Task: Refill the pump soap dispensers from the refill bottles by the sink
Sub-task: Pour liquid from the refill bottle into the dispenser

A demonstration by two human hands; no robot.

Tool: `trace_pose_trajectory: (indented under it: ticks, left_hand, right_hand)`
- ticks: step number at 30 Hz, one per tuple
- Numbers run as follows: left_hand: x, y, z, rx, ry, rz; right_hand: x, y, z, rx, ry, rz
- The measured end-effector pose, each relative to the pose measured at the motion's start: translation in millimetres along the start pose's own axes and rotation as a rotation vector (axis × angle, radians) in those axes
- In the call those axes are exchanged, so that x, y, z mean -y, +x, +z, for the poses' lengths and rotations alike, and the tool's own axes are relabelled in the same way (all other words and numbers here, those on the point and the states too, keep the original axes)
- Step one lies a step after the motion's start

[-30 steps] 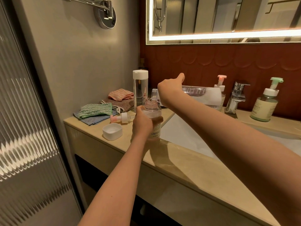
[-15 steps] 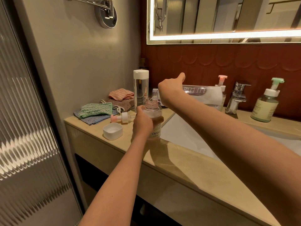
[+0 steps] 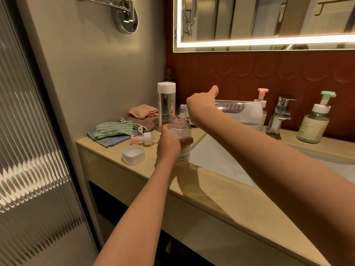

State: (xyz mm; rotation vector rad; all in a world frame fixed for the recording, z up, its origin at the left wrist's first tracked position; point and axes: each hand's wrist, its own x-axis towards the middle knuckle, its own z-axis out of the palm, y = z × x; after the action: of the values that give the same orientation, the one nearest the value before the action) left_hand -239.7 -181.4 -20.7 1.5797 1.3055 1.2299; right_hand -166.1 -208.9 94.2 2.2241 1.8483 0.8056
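My left hand [image 3: 169, 145] grips the small clear pink soap bottle [image 3: 184, 151] on the tan counter [image 3: 221, 191], near edge. My right hand [image 3: 199, 107] grips the big clear refill bottle [image 3: 238, 110], tipped over it (pouring, I think). Its pink pump top [image 3: 144, 139] lies left. The far green-topped pump bottle [image 3: 314, 124] waits.

The light is warm and dim. The lit strip round the mirror [image 3: 265, 22] is the brightest source and burns out to near white. Glare spots sit on the wall mount [image 3: 127, 18] and tap [image 3: 280, 114]; bright streaks run over the ribbed glass [image 3: 28, 169]. Pale sheen shows on the refill bottle [image 3: 240, 112] and dispenser [image 3: 181, 131]. A soft shadow lies on the counter [image 3: 221, 198] below the left hand [image 3: 168, 148]. Straight lines bow near the edges; the centre is sharp.
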Motion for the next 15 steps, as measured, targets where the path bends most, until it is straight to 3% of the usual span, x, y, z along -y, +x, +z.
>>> trace_pose_trajectory:
  ticks: [15]
  left_hand:
    - [0.1, 0.3, 0.4, 0.000, 0.021, -0.004]
  right_hand:
    - [0.2, -0.3, 1.4, -0.006, 0.008, -0.001]
